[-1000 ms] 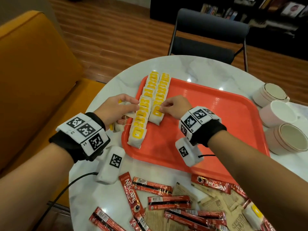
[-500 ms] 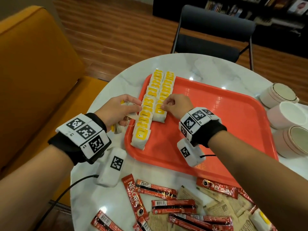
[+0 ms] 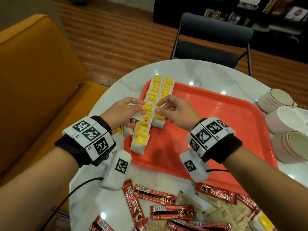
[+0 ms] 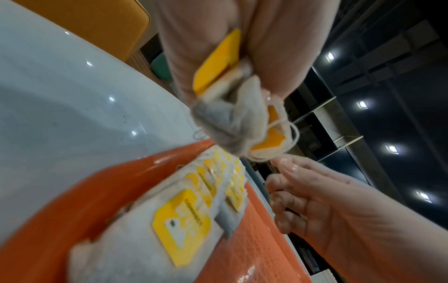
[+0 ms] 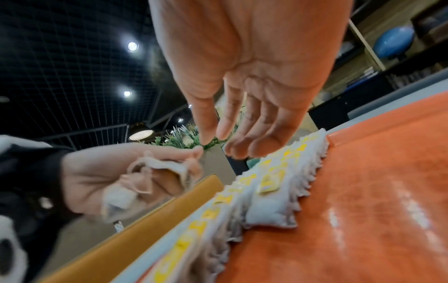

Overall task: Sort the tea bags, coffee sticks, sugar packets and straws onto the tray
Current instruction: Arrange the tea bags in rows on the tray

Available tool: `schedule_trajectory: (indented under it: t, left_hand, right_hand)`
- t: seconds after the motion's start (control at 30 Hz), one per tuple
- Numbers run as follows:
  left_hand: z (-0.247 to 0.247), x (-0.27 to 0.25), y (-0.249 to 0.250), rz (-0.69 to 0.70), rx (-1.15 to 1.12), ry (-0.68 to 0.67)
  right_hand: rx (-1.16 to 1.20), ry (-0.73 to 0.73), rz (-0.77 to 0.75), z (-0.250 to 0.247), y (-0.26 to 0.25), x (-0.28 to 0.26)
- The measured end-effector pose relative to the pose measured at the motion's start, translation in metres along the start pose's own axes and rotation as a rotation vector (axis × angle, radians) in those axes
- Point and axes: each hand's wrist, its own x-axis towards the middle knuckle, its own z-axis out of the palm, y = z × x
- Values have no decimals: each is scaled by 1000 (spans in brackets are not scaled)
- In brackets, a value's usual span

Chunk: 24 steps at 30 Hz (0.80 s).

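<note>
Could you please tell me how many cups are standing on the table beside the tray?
3, all right of the tray: far cup, middle cup, near cup. More may lie beyond the frame's edge.

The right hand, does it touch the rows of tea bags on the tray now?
Apart. In the right wrist view the right hand hovers with fingertips above the rows of tea bags; background shows between them.

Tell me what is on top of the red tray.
On the red tray lie two rows of tea bags, overlapping, yellow tags up. Whatever is beneath them is covered. The right hand hovers above.
</note>
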Motion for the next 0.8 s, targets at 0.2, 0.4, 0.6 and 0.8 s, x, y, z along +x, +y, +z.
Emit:
schedule_trajectory:
  t: [0.2,0.4,0.6,0.8]
  left_hand:
    - [10,-4,4,50,46,-58]
    - [18,-12,5,103,-47,-68]
    - [21,-22,6,65,57,-90]
    - [13,-32,12,88,323,-136]
  right_hand:
    - [308,-201,109,13,-19,-19]
    - [506,-179,144,15,-20,-25]
    - [573,-165,234,6,-22,-32]
    - [613,-75,333,-6,-24,-36]
